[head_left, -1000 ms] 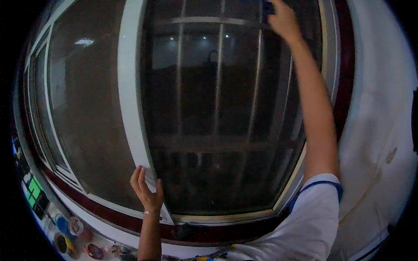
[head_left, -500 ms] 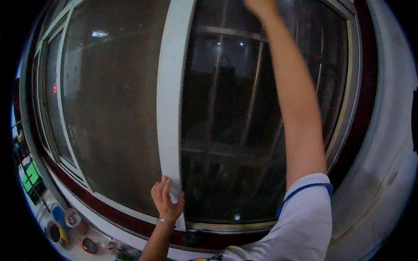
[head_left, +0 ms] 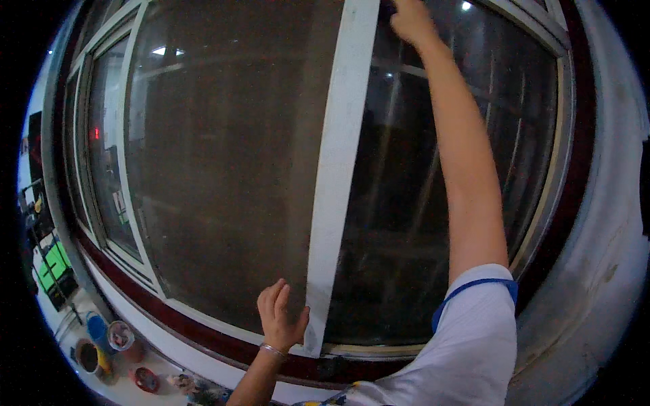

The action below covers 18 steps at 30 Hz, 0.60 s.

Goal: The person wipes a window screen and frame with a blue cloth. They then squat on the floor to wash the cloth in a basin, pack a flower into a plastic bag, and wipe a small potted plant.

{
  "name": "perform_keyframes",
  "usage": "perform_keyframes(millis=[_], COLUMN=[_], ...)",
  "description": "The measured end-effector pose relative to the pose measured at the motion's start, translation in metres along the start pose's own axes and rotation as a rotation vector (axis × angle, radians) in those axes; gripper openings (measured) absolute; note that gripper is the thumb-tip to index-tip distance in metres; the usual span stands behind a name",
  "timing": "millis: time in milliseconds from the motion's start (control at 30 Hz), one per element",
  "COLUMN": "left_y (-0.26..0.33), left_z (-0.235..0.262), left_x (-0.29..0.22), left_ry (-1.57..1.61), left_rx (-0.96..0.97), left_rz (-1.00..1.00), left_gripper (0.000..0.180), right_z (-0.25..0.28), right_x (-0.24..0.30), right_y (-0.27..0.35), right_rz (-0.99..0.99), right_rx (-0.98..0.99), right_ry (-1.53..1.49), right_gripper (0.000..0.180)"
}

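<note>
A wide window with a white upright bar (head_left: 340, 155) is before me, a brownish mesh-like panel (head_left: 223, 176) to the bar's left and dark glass (head_left: 399, 257) to its right. My left hand (head_left: 281, 318), with a thin bracelet at the wrist, is raised low by the bar. Its fingers are apart and its thumb comes to the bar's edge; whether it touches, I cannot tell. High up, my right hand (head_left: 413, 26) reaches to the glass beside the bar with fingers bent. A small dark patch shows by its fingertips, cut off by the picture's upper edge.
Below the window runs a dark red sill (head_left: 196, 328). At lower left stand a blue container (head_left: 97, 329), a pot with a yellow side (head_left: 90, 356), a round tub (head_left: 122, 336) and a red dish (head_left: 145, 379). A grey wall (head_left: 609, 237) borders the right.
The white upright bar stands farther right and leans differently, and the dark glass looks narrower. My left hand has come off the bar's face. The view has shifted slightly.
</note>
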<state>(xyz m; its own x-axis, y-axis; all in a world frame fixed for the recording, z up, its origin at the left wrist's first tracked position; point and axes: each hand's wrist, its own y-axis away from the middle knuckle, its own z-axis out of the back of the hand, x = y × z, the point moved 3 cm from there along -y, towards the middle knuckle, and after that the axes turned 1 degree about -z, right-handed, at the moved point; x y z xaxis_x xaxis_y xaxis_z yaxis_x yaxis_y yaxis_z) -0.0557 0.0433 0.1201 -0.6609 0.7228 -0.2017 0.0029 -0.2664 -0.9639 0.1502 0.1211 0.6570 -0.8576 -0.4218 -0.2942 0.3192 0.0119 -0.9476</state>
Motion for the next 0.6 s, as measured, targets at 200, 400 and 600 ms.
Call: perform_keyframes(millis=[200, 400, 600], left_y=[0.027, 0.026, 0.048], left_z=[0.044, 0.016, 0.006], left_x=[0.030, 0.027, 0.018], left_ry=[-0.136, -0.010, -0.002], left_rx=[-0.001, 0.018, 0.044], left_rz=[0.171, 0.179, 0.144], left_gripper=[0.067, 0.066, 0.066], right_z=[-0.004, -0.009, -0.029], right_x=[-0.007, -0.033, 0.079], right_y=[0.012, -0.024, 0.173], right_rz=[0.183, -0.100, 0.303], right_rx=[0.099, -0.017, 0.195], right_ry=[0.031, 0.003, -0.215], right_gripper=[0.049, 0.055, 0.035])
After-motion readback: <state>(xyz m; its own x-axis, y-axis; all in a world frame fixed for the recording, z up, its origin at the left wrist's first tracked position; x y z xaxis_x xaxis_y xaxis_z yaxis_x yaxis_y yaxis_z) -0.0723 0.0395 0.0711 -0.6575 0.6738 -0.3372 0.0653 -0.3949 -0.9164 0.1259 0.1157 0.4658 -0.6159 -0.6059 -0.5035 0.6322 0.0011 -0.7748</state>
